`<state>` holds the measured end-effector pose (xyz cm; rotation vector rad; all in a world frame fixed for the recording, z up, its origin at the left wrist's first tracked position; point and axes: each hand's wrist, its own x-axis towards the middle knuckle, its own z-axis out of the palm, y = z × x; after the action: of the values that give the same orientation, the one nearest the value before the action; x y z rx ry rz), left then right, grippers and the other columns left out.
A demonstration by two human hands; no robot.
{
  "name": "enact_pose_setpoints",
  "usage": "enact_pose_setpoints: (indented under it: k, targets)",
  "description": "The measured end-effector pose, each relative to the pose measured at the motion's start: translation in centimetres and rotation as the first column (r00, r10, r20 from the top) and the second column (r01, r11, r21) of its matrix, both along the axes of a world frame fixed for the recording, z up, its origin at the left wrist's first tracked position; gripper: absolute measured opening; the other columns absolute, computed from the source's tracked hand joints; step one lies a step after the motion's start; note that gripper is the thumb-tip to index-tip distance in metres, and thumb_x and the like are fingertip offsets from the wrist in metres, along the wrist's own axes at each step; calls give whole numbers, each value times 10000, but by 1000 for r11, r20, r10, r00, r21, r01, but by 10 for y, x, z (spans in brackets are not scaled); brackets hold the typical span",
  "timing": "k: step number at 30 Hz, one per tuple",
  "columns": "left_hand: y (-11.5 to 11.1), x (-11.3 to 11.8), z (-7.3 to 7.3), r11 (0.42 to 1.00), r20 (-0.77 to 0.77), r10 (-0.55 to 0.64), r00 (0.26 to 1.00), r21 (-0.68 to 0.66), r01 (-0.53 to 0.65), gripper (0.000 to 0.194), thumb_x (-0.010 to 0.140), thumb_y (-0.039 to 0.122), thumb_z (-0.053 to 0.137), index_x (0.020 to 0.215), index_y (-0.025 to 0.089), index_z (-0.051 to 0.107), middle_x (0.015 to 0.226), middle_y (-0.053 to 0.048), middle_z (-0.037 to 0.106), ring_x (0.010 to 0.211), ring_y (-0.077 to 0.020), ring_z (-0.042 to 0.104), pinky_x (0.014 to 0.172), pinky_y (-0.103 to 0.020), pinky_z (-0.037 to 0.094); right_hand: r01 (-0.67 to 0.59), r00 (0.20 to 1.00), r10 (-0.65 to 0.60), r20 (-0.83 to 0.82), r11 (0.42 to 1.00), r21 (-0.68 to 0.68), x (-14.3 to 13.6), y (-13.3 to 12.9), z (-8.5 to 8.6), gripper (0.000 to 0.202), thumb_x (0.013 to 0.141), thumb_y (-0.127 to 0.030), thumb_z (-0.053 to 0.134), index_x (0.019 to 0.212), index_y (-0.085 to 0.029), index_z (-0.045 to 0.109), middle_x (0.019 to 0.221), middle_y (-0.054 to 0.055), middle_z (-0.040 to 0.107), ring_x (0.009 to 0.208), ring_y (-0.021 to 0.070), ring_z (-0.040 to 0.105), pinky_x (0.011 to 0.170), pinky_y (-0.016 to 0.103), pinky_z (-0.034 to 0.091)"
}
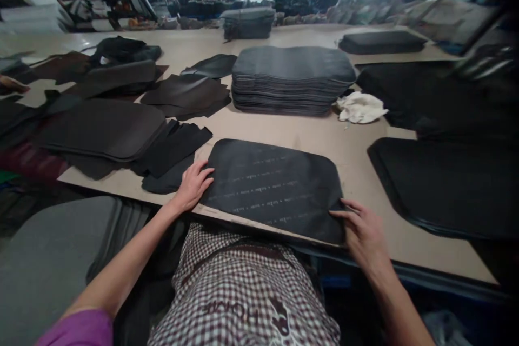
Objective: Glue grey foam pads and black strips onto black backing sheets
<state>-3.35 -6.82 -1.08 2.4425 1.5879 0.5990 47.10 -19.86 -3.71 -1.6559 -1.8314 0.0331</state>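
A black sheet with rounded corners and rows of pale printed lettering (271, 189) lies flat at the table's near edge, in front of my body. My left hand (193, 186) rests at its left edge, fingers stretched out and a little apart, the tips touching the sheet. At the right edge, my right hand (362, 230) grips the sheet's border, with fingertips lying over the top; the underside of that grip is hidden. Beside my left hand lie loose black cut pieces (174, 151).
Behind the sheet stands a tall stack of dark grey panels (292, 86), with a crumpled white cloth (360, 107) beside it. More black panels (450, 189) lie on the right, dark brown panels (105, 127) on the left. Grey panels (60, 248) stand below the table edge at left.
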Motion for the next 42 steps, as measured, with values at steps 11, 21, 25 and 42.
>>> enact_pose_setpoints:
  k: [11, 21, 25, 42]
  targets:
    - [83, 53, 13, 983, -205, -174, 963, 28, 183, 701, 1053, 586, 336, 1628, 185, 365, 1710, -155, 341, 1588, -310, 309, 1270, -525, 269, -106, 975, 139, 172, 977, -186, -134, 99, 55, 587, 1100, -481, 420, 1528, -83, 480, 1670, 194, 363, 1572, 321, 288, 1249, 509, 317]
    - [87, 69, -19, 970, -380, -213, 900, 28, 241, 725, 1035, 602, 333, 1637, 200, 391, 1723, -155, 306, 1601, -325, 286, 1265, -560, 244, 138, 951, -57, 303, 958, -253, -94, 110, 19, 725, 1096, -585, 371, 1602, -67, 391, 1696, 222, 285, 1595, 317, 237, 1273, 504, 215]
    - [90, 68, -17, 973, -373, -213, 903, 5, 232, 715, 1045, 598, 308, 1633, 200, 397, 1731, -160, 286, 1610, -332, 258, 1264, -581, 243, 243, 938, -160, 307, 936, -256, -66, 98, 19, 683, 1099, -531, 388, 1594, -61, 392, 1692, 226, 294, 1582, 339, 262, 1259, 527, 243]
    - [78, 78, -9, 950, -266, -305, 915, -22, 310, 597, 1050, 573, 337, 1490, 235, 558, 1623, -138, 477, 1513, -338, 437, 1201, -547, 410, 222, 945, -94, 315, 889, -400, -90, 49, 78, 317, 976, -403, 671, 1214, -196, 687, 1308, 134, 605, 1145, 344, 545, 908, 487, 512]
